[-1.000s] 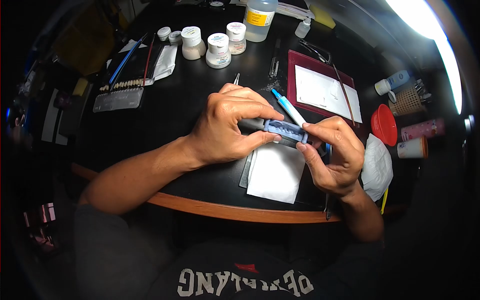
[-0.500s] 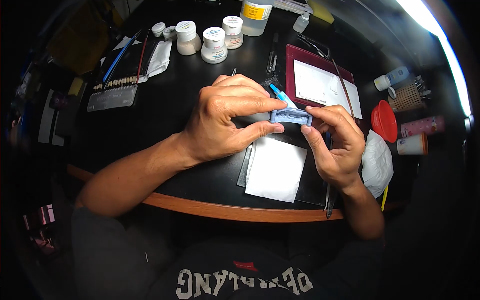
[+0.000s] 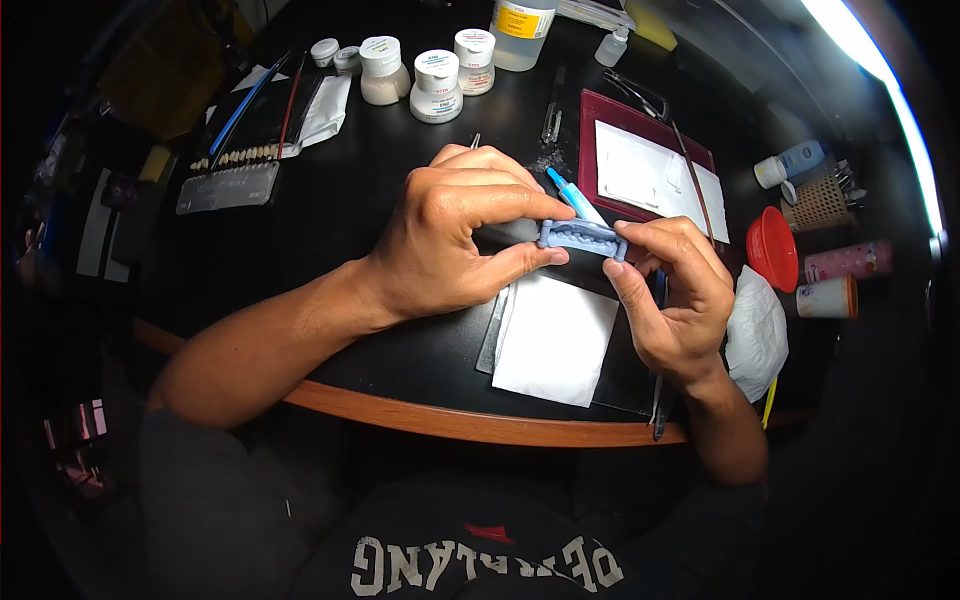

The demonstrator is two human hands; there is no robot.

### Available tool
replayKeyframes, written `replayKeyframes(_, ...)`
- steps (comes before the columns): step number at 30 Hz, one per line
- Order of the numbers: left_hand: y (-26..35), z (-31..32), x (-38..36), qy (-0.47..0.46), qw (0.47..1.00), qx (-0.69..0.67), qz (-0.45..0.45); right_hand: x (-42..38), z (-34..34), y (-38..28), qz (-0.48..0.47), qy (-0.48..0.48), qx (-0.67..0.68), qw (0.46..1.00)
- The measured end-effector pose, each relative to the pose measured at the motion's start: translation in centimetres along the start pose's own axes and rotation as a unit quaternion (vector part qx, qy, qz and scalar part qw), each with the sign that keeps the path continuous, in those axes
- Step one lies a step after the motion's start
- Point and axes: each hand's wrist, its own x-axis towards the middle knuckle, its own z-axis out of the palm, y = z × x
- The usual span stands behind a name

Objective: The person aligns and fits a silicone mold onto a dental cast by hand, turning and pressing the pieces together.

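Observation:
A small blue-grey piece shaped like a dental model [image 3: 580, 238] is held up between both hands. My left hand [image 3: 465, 225] pinches its left end between thumb and fingers. At its right end, the thumb and fingertips of my right hand [image 3: 675, 285] are closed on it. Just behind the model lies a blue and white tube [image 3: 575, 197], partly hidden by it. Below the hands, a folded white paper towel [image 3: 555, 345] rests on the black table. A metal tool tip [image 3: 475, 141] shows above my left hand; whether that hand holds it cannot be made out.
Several white-lidded jars [image 3: 437, 90] and a large bottle [image 3: 521, 35] stand at the back. A maroon tray [image 3: 590, 150] with white sheets lies behind my right hand. To the right are a red bowl [image 3: 772, 250] and crumpled tissue [image 3: 755, 335]. A shade guide [image 3: 228, 188] lies left.
The model has tilted slightly, its right end lower, with both hands still on it. The table items appear shifted a little to the right in the view.

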Motion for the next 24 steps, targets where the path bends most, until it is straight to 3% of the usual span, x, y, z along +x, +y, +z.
replayKeyframes(24,0.15,-0.1,0.0,0.009,0.999,0.02,0.022,0.05,0.0,-0.06,0.0,-0.009,-0.003,1.0)
